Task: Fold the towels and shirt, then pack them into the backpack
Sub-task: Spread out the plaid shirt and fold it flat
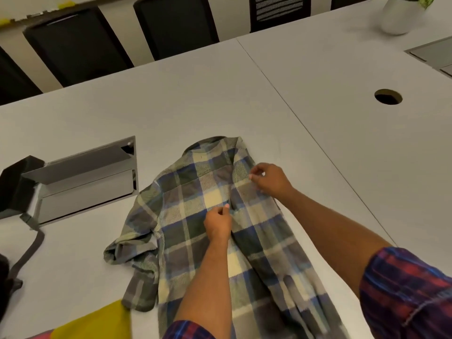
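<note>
Head view: the green, blue and cream plaid cotton shirt point(195, 216) lies flat on the white table point(318, 118), collar pointing away, long axis running toward the person. Left hand point(217, 222) pinches the centre placket; right hand point(270, 178) pinches fabric near the shoulder, forearms extended.

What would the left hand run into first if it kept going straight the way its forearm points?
Only more of the plaid shirt: the left hand points up toward the collar. Past that lies bare table, then, apparently, the black chairs.

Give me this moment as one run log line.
step: folding plaid shirt | left hand: pinches shirt | right hand: pinches shirt | yellow towel: waiting
</note>
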Motion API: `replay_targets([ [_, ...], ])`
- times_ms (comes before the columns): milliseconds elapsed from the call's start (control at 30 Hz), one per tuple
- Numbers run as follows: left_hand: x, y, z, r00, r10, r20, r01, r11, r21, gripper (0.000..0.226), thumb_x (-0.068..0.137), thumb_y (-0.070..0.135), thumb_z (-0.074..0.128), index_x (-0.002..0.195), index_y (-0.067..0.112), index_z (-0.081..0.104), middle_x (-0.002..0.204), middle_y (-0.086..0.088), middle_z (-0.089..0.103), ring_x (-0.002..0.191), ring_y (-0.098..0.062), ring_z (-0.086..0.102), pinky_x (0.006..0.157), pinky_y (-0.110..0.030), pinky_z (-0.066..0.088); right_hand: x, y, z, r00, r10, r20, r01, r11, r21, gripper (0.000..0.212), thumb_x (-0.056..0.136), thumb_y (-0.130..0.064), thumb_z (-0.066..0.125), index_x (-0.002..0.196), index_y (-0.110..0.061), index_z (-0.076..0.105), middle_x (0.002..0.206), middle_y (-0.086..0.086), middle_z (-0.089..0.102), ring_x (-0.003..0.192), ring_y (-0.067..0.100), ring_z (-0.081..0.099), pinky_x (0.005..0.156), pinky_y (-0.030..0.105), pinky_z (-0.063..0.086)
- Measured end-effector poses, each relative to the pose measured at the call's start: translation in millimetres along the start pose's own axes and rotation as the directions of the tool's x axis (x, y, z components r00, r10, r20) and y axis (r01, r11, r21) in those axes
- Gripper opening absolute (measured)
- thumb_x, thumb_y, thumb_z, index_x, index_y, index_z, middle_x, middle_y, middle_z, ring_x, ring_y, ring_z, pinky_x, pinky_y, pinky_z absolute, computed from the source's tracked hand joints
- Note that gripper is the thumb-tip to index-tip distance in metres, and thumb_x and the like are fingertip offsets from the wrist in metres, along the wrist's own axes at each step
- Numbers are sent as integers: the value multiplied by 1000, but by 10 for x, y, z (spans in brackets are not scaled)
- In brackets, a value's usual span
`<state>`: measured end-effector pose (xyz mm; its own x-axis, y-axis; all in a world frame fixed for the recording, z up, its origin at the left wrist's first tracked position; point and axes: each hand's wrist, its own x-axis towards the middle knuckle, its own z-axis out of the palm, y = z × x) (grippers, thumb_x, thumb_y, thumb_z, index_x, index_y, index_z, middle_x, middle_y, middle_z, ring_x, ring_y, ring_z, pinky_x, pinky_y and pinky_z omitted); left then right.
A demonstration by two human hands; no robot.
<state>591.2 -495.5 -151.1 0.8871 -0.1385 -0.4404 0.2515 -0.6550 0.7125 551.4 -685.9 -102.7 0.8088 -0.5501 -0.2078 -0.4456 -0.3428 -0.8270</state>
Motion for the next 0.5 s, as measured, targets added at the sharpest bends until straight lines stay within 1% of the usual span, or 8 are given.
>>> replay_targets([
  [100,190,-38,40,998,-57,40,60,996,-70,30,94,37,66,88,8,73,77,-4,67,65,-13,56,54,-24,42,312,31,131,998,18,-65,-13,998,65,38,93,-24,69,128,-10,62,123,5,63,95,25,70,80,36,61],
  [167,304,-79,49,993,-91,77,98,991,-89,27,90,34,72,80,9,72,70,-2,64,61,-15,55,57,-25,46,483,35,220,994,20,-103,-12,997,77,46,94,-23,66,137,-11,56,127,3,58,98,27,69,86,40,59],
  [233,399,-113,56,982,-136,132,151,983,-105,24,87,32,75,72,15,70,68,-2,63,62,-19,56,62,-31,49,617,-6,262,992,52,-113,-40,993,110,46,98,-21,62,141,-9,51,119,0,56,90,24,69,79,35,59],
  [267,424,-119,50,975,-154,160,173,978,-115,22,86,31,75,72,15,70,68,-2,63,63,-20,56,62,-33,49,675,-30,273,993,68,-100,-55,990,129,46,100,-22,60,142,-7,49,112,-1,59,85,23,70,76,35,59],
  [333,457,-131,30,959,-204,195,241,952,-188,13,84,25,73,76,14,70,74,-6,62,64,-20,53,58,-32,46,802,-68,315,990,128,-63,-115,978,173,51,101,-26,58,146,-6,42,95,-7,62,81,22,72,76,37,61],
  [367,466,-136,21,946,-241,215,295,917,-269,9,84,20,71,80,13,70,78,-8,63,63,-20,53,55,-31,45,859,-77,335,986,161,-46,-149,970,192,53,101,-27,58,146,-5,40,89,-7,64,81,23,73,78,38,61],
  [433,444,-131,2,898,-325,295,432,772,-466,4,87,11,67,86,9,70,84,-10,66,64,-20,56,51,-30,44,967,-73,389,980,199,-14,-191,957,219,49,100,-25,59,142,-4,44,86,1,70,77,21,73,80,37,61],
  [500,420,-132,-22,846,-361,392,532,612,-585,7,89,6,62,94,7,68,90,-11,69,72,-22,62,57,-31,47,1062,-67,445,978,208,-3,-203,958,204,33,100,-21,60,127,-2,56,82,4,73,68,15,70,73,30,60],
])
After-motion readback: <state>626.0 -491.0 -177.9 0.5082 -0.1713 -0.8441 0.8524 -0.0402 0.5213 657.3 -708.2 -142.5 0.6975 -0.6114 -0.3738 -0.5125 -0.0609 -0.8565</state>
